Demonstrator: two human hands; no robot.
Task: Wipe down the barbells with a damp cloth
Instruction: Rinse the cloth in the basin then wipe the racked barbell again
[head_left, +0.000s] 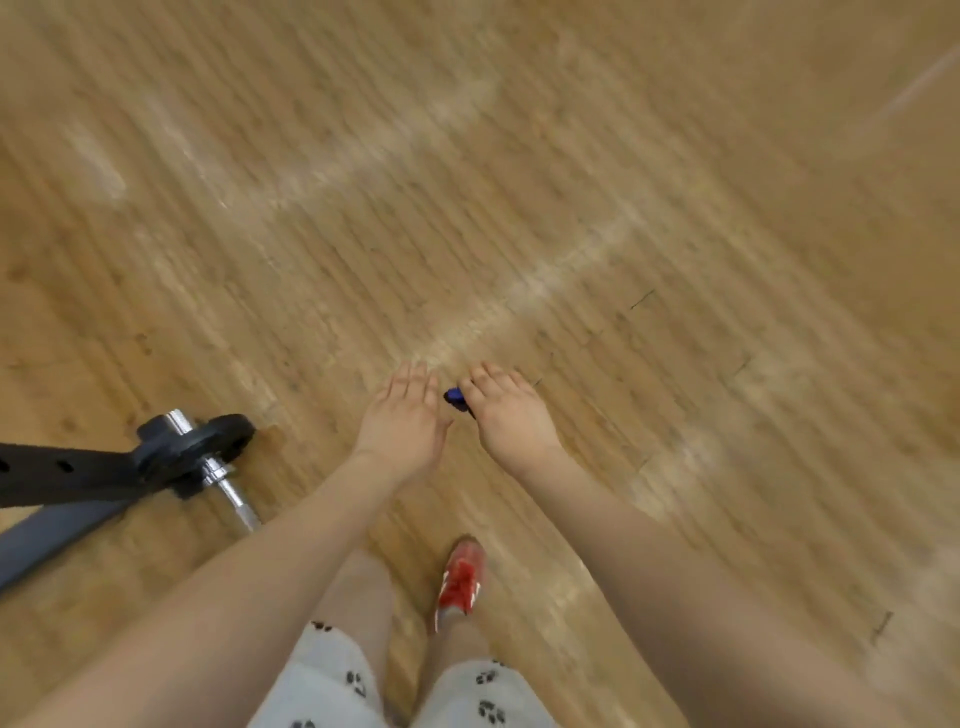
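My left hand (405, 415) reaches out in front of me, fingers straight and together, holding nothing. My right hand (506, 410) is beside it and holds a small blue thing (456, 397) between thumb and fingers; only its tip shows, and I cannot tell what it is. A barbell (228, 486) with a chrome sleeve and a dark plate (218, 439) rests at the left, well apart from both hands. No cloth is visible. The frame is blurred by motion.
A dark rack arm (62, 470) with holes and a grey bar (47, 540) reach in from the left edge. The wooden floor (571, 182) with pale painted lines fills the view. My red shoe (460, 582) stands on the floor below my hands.
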